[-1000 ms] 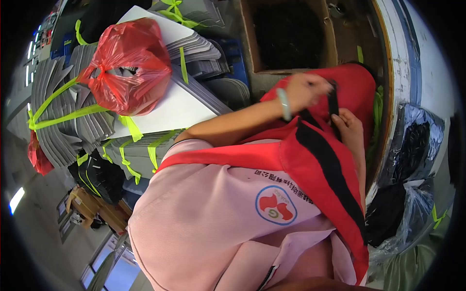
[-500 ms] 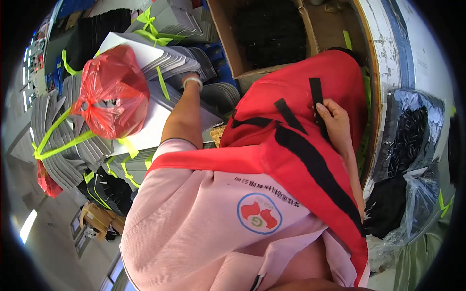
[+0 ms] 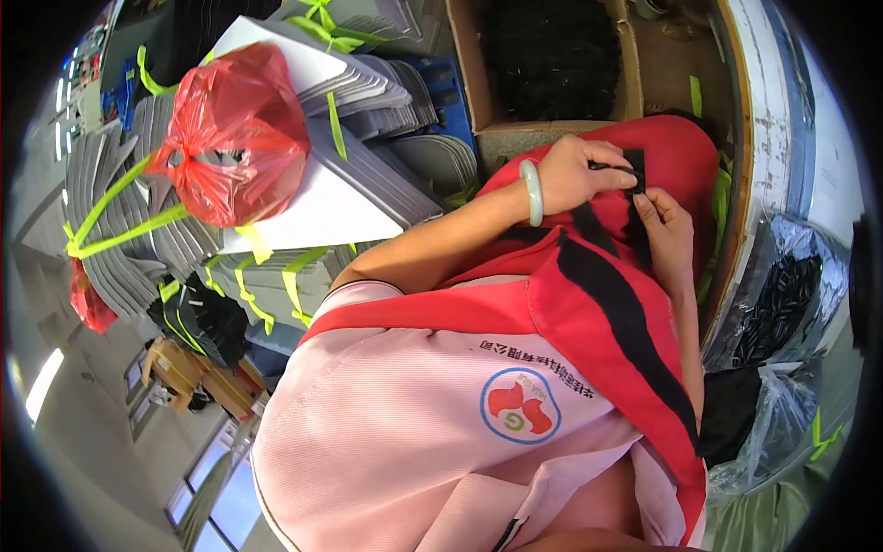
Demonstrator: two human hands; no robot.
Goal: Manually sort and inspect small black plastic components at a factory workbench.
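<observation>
Pinching a small black strip (image 3: 614,167) with the left hand (image 3: 575,175), thumb and fingers closed on its end, far and a little right of centre. Pressing down with the right hand (image 3: 667,230) just beside it, fingertips flat on the same black strip where it meets the red cloth (image 3: 589,304). Cannot tell whether the right hand really grips or only holds down. Lying over the lap, this red cloth, with a wide black band (image 3: 625,322) running toward the near right.

Possible trouble, as a judgement only: could slip out of the pinch, the strip being narrow and held only at its tip. Could go crooked against the black band if the right fingertips shift on the soft, folded cloth. Could also catch the green bangle (image 3: 532,193) on a fold.

Counted: two hands, one bangle, one black strip, one red cloth. Further away, one open cardboard box (image 3: 478,83) of dark material at the far side, two red plastic bags, the big one (image 3: 235,133) on the left upon grey stacked sheets (image 3: 368,184) tied with yellow-green straps, the small one (image 3: 92,299) lower left. On the right, two clear plastic bags (image 3: 782,304) of dark pieces.
</observation>
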